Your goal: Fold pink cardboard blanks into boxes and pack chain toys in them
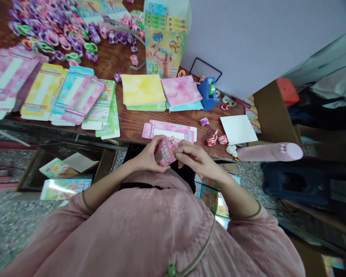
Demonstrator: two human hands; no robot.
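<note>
A small pink printed carton (166, 151) is held in front of my body, just off the table's front edge. My left hand (150, 154) wraps round it from the left, thumb on top. At its right end, the fingers of my right hand (192, 154) pinch the carton's edge or flap; what exactly lies between them is hidden. Just beyond my hands, a flat pink carton blank (170, 130) with a white window lies on the wooden table. Red-and-white twisted rings (212, 139) and a purple-striped ring (204, 121) sit to the right.
Stacks of yellow cards (144, 90) and pink cards (181, 91) lie ahead, beside a blue tape dispenser (209, 96). Flat yellow cartons (43, 90) and a heap of coloured rings (54, 27) are at left. A pink bottle (268, 152) lies at right. A display box (164, 50) stands behind.
</note>
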